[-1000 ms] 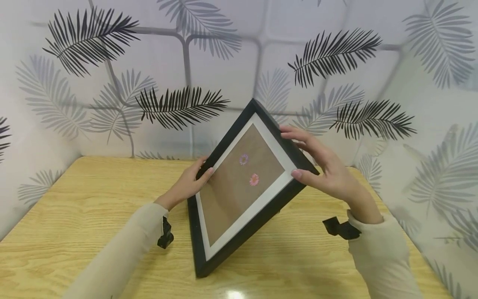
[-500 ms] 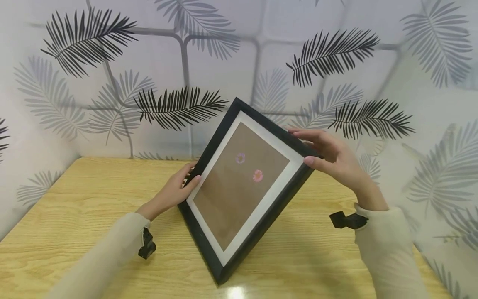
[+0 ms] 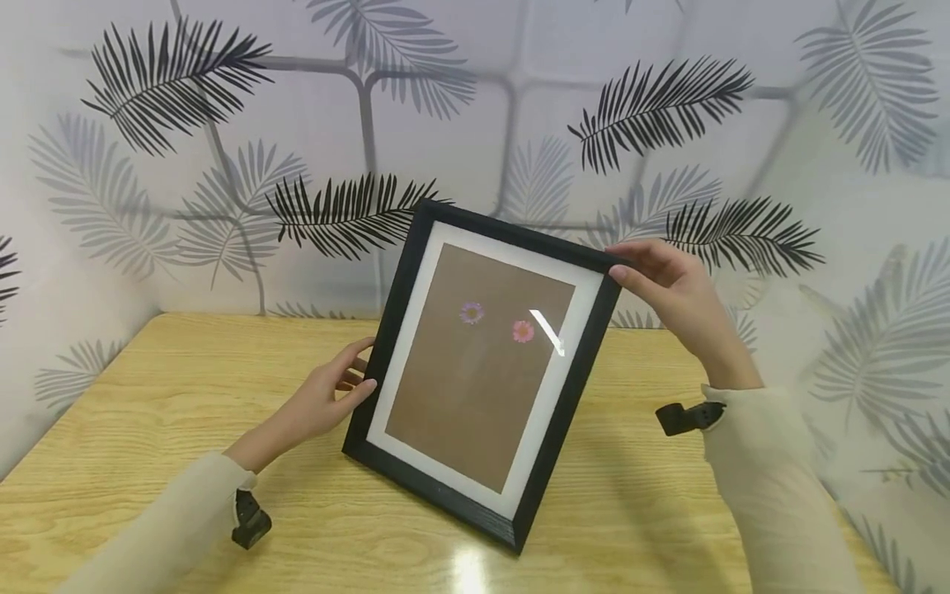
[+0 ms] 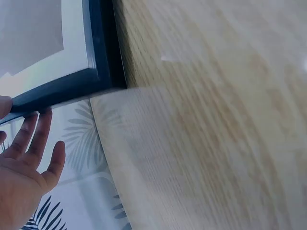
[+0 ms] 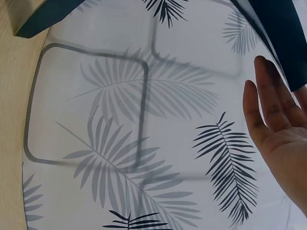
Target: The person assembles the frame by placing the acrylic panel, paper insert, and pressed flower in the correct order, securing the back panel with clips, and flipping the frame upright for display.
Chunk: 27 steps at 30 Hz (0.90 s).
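Picture frame [image 3: 481,371] stood tilted on its lower edge on wooden table [image 3: 148,429], leaning back, glass toward the camera. Left hand [image 3: 322,402] at frame's left edge, thumb on the front, fingers relaxed behind: steadying. Right hand [image 3: 671,289] pinching frame's upper right corner, holding the tilt. Inside frame: white mat, brown backing, purple flower [image 3: 471,313] beside pink flower [image 3: 523,332]. Leaf-patterned wall [image 3: 475,107] behind frame.

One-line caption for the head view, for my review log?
Two hands tilt a black picture frame on a wooden table: left hand at its side, right hand holding its top corner.
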Motion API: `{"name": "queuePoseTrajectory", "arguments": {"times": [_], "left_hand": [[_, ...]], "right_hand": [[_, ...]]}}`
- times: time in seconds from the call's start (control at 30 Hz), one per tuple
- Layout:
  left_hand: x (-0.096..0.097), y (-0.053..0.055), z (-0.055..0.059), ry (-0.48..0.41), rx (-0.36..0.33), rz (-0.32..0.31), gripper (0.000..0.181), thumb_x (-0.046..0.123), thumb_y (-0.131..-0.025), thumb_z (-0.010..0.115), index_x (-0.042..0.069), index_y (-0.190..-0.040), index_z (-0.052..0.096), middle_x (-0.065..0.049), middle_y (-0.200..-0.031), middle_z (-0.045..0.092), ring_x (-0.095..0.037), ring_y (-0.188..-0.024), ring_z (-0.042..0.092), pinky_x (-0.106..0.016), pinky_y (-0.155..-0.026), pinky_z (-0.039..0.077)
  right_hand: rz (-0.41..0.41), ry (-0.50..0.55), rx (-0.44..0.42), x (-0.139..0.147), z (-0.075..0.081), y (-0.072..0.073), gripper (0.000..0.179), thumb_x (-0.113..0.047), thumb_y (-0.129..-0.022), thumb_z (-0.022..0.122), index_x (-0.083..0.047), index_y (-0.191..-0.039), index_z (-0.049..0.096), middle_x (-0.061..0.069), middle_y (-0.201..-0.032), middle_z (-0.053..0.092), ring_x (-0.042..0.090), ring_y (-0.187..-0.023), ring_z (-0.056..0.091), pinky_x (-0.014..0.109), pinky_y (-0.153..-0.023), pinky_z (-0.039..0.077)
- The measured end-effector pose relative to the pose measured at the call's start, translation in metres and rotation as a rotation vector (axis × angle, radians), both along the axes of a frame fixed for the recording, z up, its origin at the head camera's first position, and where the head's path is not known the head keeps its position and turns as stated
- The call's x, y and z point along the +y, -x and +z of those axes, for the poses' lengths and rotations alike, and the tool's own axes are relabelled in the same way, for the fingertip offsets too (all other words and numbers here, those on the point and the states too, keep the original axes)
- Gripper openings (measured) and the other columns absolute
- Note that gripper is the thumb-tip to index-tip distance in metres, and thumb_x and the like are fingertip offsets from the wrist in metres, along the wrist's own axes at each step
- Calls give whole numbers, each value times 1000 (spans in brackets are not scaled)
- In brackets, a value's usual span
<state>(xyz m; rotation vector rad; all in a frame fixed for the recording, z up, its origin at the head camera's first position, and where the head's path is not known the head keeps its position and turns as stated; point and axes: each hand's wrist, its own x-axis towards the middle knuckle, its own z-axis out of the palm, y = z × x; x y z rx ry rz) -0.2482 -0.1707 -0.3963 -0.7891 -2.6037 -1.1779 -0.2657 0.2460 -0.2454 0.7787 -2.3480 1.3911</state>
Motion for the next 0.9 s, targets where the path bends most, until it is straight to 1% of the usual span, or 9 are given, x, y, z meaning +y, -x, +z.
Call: {"name": "queuePoseTrajectory", "arguments": {"times": [0.1,0.27,0.37,0.5,0.6,0.67,0.77,0.9], "left_hand": [[-1,-7,2,5,-3,-2,61,15,-91,56,11,-144,25,-17,-107,59,-25,-90,63,-42,-81,51],[-2,-16,4,-4,-17,-9,67,15,-90,58,14,-146,21,-15,-105,59,-22,-89,63,-39,-82,51],[-3,-21,4,-16,-18,-9,68,15,-89,59,15,-146,20,-14,-105,59,-21,-88,63,-38,-82,51],[-3,-25,1,-22,2,1,71,14,-87,62,15,-146,20,-11,-103,60,-19,-87,64,-37,-80,52],[-2,-28,0,-28,11,15,74,15,-86,63,17,-146,20,-10,-101,60,-18,-86,64,-36,-80,52],[0,-30,-1,-33,17,23,75,15,-85,64,18,-146,20,-9,-101,59,-18,-85,64,-36,-79,52],[2,-34,-2,-45,17,39,76,14,-85,65,19,-146,20,-9,-99,59,-17,-84,64,-35,-78,53],[3,-39,-3,-54,18,59,76,13,-84,66,19,-145,21,-8,-98,60,-16,-82,64,-32,-77,53]], "right_hand": [[-20,27,23,-3,0,9,31,-17,-88,60,-5,-117,58,-7,-109,61,5,-100,58,14,-82,46],[-21,84,48,-11,-2,23,28,-16,-88,60,-3,-113,60,-6,-101,62,5,-88,61,17,-75,49],[-23,113,49,-16,-2,30,29,-16,-88,61,-3,-113,60,-7,-101,61,4,-86,62,18,-73,50],[-63,132,55,-23,-3,38,30,-18,-88,61,-2,-112,60,-8,-99,60,3,-84,62,17,-72,50],[-100,147,50,-28,-4,43,30,-19,-88,61,-2,-112,60,-8,-97,59,4,-82,60,17,-70,50],[-111,166,38,-31,-5,46,29,-19,-88,60,-2,-112,60,-7,-95,58,5,-82,58,17,-70,50],[-110,197,16,-36,-6,51,29,-20,-88,60,-3,-112,60,-8,-93,59,6,-81,57,18,-68,49],[-95,244,0,-41,-9,59,31,-19,-88,61,-2,-113,60,-7,-91,61,6,-79,58,18,-67,49]]}}
